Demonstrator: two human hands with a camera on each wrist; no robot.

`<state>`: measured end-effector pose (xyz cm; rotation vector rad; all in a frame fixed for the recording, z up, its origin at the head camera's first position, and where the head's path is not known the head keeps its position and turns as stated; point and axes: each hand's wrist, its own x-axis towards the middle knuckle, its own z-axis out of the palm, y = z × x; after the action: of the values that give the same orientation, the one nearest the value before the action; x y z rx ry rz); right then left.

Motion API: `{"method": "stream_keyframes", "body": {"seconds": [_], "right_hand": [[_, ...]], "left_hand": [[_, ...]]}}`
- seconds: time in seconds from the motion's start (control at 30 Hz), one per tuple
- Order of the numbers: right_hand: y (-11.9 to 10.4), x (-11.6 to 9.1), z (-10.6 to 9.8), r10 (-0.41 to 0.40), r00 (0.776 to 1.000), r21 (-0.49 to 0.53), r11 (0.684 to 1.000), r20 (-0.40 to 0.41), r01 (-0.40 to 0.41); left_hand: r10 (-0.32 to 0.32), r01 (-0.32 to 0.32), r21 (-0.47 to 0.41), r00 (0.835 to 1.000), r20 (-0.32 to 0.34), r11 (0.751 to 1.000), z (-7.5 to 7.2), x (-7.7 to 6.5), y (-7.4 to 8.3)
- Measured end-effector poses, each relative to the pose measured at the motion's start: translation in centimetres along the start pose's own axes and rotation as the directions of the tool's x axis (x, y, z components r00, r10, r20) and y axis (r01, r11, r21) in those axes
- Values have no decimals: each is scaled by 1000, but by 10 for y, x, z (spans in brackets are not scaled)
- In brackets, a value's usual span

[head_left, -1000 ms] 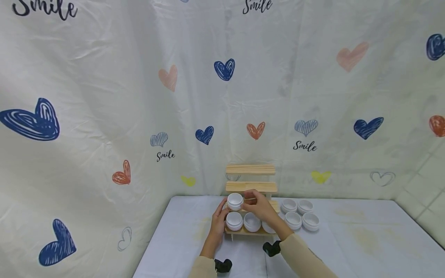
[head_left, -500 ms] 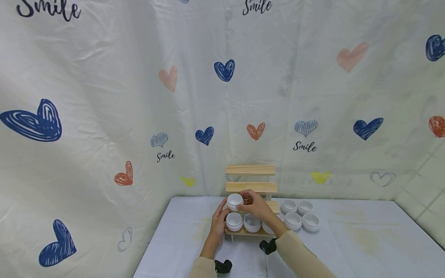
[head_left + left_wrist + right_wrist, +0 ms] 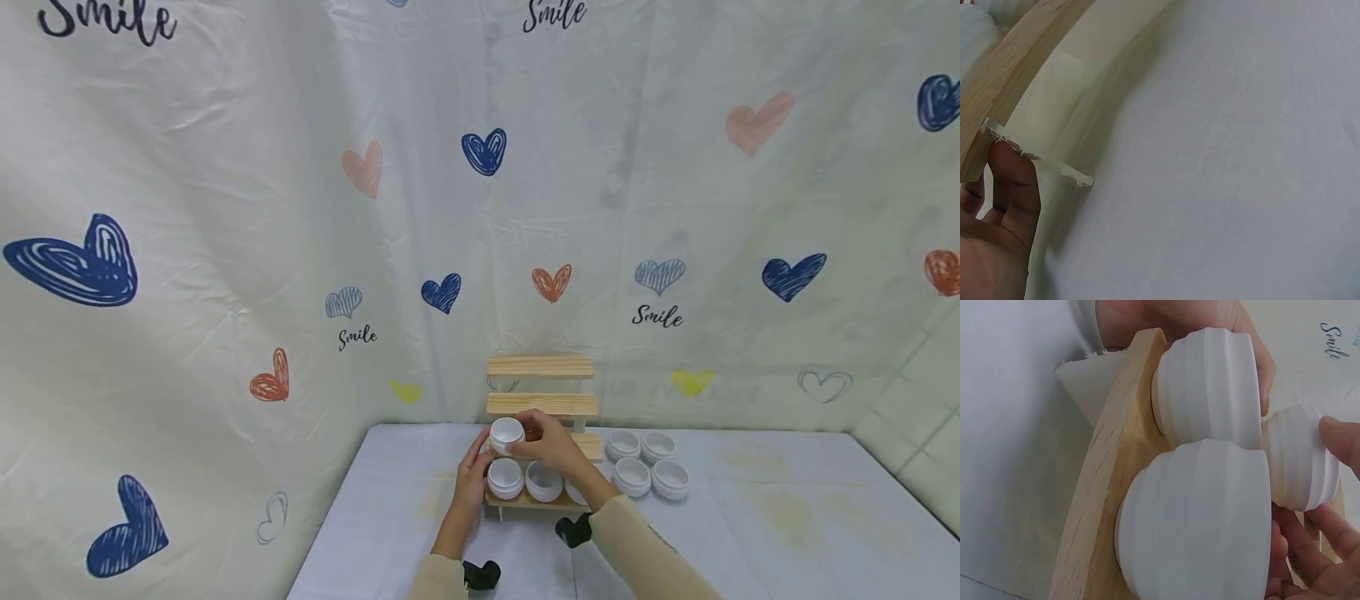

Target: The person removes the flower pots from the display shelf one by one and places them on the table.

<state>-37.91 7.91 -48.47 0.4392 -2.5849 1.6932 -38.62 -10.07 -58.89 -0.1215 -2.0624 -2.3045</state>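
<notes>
On the left end of the second step of a tiered wooden display stand (image 3: 542, 405), my right hand (image 3: 553, 446) holds a small white bowl (image 3: 507, 432). Its thumb and fingers lie on either side of this bowl (image 3: 1300, 459) in the right wrist view. My left hand (image 3: 471, 477) grips the stand's left end, beside the held bowl. The left wrist view shows one fingertip of this hand (image 3: 1013, 206) against the white side support (image 3: 1041, 156) under a plank (image 3: 1016, 69). Below, the front step carries white bowls (image 3: 506, 478), one partly hidden by my right forearm.
Right of the stand, several more white bowls (image 3: 632, 477) are grouped on the white-covered table (image 3: 750, 533). Behind the table hangs a white curtain (image 3: 420, 208) printed with hearts. The stand's upper two planks bear no bowls.
My right hand has shifted slightly left around the held bowl, and its forearm has moved a little left. The left hand looks unmoved.
</notes>
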Motion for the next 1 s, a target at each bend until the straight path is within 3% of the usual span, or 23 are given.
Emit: {"method": "stream_keyframes", "body": {"seconds": [1.0], "right_hand": [[-2, -1, 6, 35, 998, 26, 999, -51, -33]], "left_hand": [[6, -7, 31, 1000, 8, 1000, 0, 2, -1]]}}
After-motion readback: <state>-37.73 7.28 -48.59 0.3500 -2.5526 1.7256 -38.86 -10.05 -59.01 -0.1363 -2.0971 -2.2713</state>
